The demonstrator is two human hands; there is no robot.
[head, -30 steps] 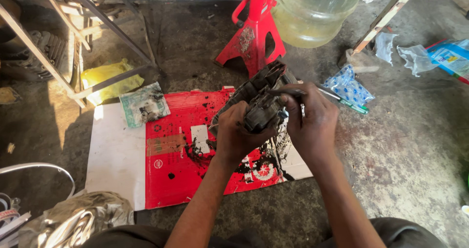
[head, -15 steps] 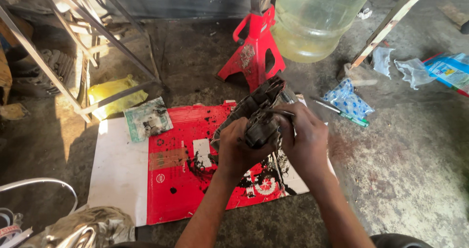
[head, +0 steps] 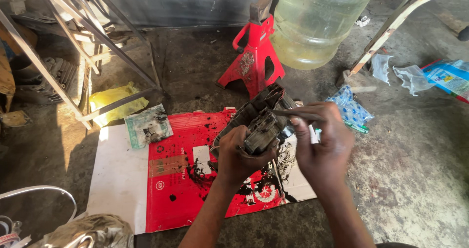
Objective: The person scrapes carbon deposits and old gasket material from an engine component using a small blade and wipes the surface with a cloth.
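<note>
Grimy concrete floor (head: 420, 189) runs under everything, with a flattened red card (head: 181, 179) spread on it and black oil spots across the card. Behind it I see a red jack stand (head: 254, 57) and a big clear water jug (head: 317, 23).

My left hand (head: 239, 157) holds a dirty metal engine part (head: 261, 118) up above the card, fingers wrapped tight round its lower end. My right hand (head: 322, 148) is pinched shut on a thin metal tool (head: 293, 114), whose tip touches the part's upper side.

What worries me: the part looks greasy, so I judge it could twist or slip out of the left grip and drop onto the card. The tool tip could also skid off the metal and jab towards my left fingers (head: 246, 148), which sit close under it. A blue packet (head: 351, 109) and a stained wrapper (head: 146, 126) lie nearby, well clear of both hands.
</note>
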